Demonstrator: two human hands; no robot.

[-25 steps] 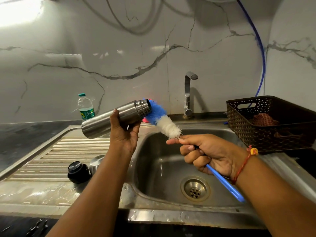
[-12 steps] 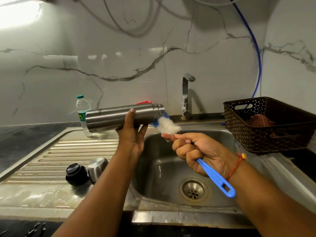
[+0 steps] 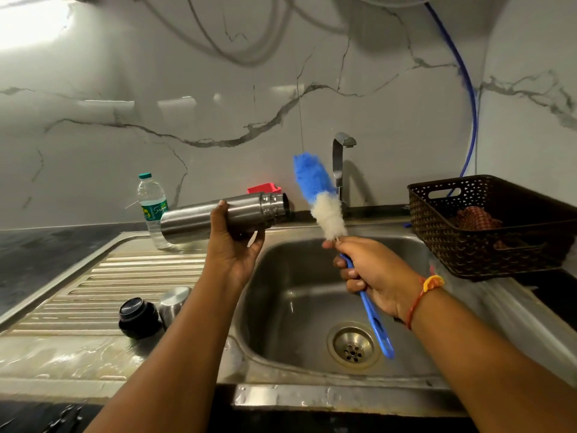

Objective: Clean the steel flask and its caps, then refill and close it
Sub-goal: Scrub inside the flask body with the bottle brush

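My left hand (image 3: 232,248) grips the steel flask (image 3: 193,221) from below and holds it level, its open mouth pointing right above the sink's left rim. My right hand (image 3: 374,273) holds the blue handle of a bottle brush (image 3: 321,198). The blue and white bristle head stands up in the air, just right of the flask's mouth and fully outside it. On the ribbed drainboard lie a black inner cap (image 3: 137,317) and a steel outer cap (image 3: 173,303), side by side.
The sink basin (image 3: 296,307) with its drain lies below my hands, the tap (image 3: 338,170) behind it. A plastic water bottle (image 3: 151,198) stands behind the flask. A red object (image 3: 265,187) sits at the wall. A brown basket (image 3: 487,226) holding a cloth stands at right.
The brush was pushed into the flask's mouth half a second ago. It has now been drawn out and tipped upright. The flask stays roughly level in my left hand.
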